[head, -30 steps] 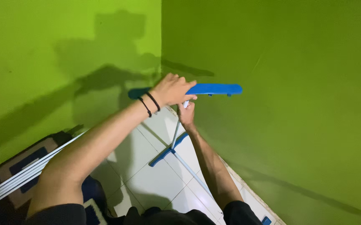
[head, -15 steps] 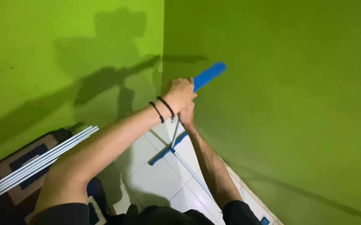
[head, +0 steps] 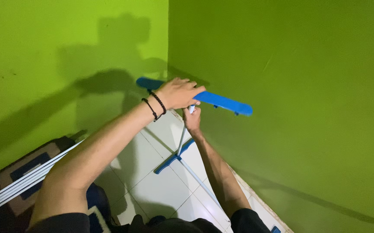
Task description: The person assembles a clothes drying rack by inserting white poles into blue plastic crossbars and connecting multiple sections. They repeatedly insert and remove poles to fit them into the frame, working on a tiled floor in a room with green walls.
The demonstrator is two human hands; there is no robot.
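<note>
Our left hand (head: 179, 92) grips the blue bar (head: 221, 101); our right hand (head: 191, 118) clasps the pole (head: 181, 140) beneath. A twist could scrape the bar's tip against the wall (head: 303, 86).

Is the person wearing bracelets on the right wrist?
No, the two dark bracelets sit on the left wrist, just behind the left hand resting on the blue bar; the right hand below has none.

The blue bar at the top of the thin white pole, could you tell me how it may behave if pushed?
The blue bar looks stiff, probably light plastic. Perched on a thin white pole, it would likely swivel or tip. The left hand rests on it.
</note>
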